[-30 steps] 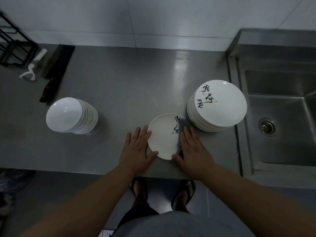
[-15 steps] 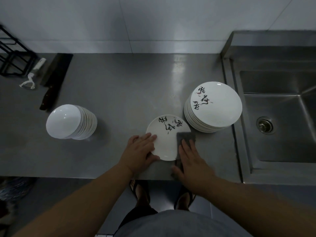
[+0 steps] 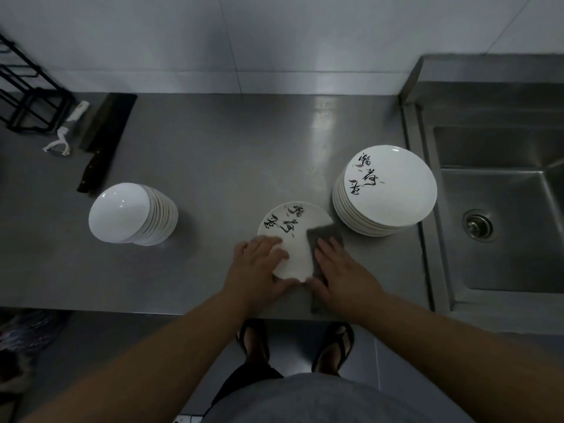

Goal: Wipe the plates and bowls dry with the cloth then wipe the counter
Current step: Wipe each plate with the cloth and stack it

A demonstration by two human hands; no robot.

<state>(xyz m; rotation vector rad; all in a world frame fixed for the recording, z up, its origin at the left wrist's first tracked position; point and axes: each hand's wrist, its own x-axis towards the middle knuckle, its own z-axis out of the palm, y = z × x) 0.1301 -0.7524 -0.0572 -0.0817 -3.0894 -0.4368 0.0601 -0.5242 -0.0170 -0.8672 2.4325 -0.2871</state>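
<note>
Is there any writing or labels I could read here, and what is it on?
Single plate: three brush-written black characters, too stylised to read for certain.
Top plate of the stack: the same three brush characters, likewise not legible for certain.
Bowls, cloth, knife: no writing visible.

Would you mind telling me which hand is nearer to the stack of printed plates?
Right. The right hand presses the cloth just below the stack of printed plates; the left hand is farther left.
</note>
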